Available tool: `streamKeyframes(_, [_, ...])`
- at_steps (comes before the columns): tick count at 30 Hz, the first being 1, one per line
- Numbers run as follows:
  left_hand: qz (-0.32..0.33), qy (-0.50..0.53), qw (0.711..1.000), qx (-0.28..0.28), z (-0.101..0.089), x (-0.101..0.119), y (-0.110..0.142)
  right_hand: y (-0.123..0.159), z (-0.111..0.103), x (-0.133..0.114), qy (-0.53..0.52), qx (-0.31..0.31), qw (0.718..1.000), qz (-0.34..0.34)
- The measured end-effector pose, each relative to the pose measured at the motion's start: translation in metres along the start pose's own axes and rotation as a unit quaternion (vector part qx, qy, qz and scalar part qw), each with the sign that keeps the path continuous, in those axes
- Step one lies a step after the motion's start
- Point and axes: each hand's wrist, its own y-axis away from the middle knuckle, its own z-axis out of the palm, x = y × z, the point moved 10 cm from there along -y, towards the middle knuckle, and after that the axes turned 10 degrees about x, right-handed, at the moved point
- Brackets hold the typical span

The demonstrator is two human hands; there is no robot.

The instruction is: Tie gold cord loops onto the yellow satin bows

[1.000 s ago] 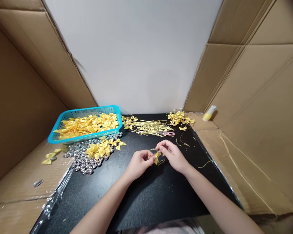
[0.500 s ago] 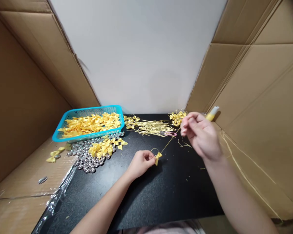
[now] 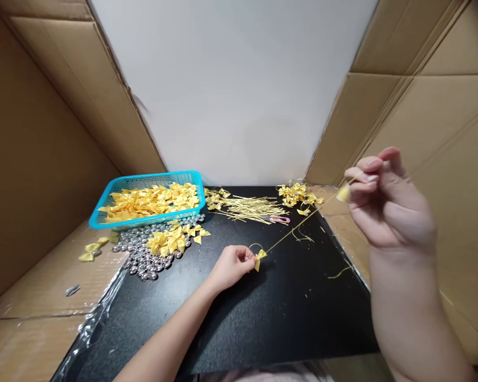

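Note:
Low over the black table, my left hand (image 3: 236,266) pinches a small yellow ribbon bow (image 3: 260,257) between thumb and fingertips. A thin loop of cord curves up beside the bow. From the bow a long yellow thread (image 3: 298,225) runs taut, up and to the right. Its far end is in the closed fingertips of my right hand (image 3: 390,199), raised well above the table's right side. Part of a yellow object with a pale end (image 3: 343,193) shows behind the right fingers; most of it is hidden.
A blue basket (image 3: 97,216) of yellow bows stands back left, with silver beads (image 3: 143,263) and loose bows (image 3: 168,240) before it. Cut gold cords (image 3: 250,207), a pink-handled thread snipper (image 3: 279,219) and finished bows (image 3: 297,195) lie behind. Cardboard walls (image 3: 442,122) flank the table.
My right hand has moved right and up, drawing out a longer stretch of thread. The left hand stays in place with the bow. The bows at the back right are now uncovered.

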Motion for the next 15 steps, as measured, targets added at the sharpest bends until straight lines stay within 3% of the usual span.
streamKeyframes(7, [-0.023, 0.054, 0.998, -0.011, 0.003, 0.002, 0.002, -0.004, -0.008, -0.003, 0.019, 0.048, 0.999, 0.004])
streamKeyframes(11, [-0.047, 0.104, 0.993, -0.020, 0.004, 0.010, 0.005, 0.000, -0.009, 0.018, 0.077, 0.025, 0.996, 0.025])
streamKeyframes(15, [-0.072, 0.151, 0.985, -0.033, 0.005, 0.018, 0.010, 0.010, -0.026, 0.044, 0.134, 0.026, 0.988, 0.070])
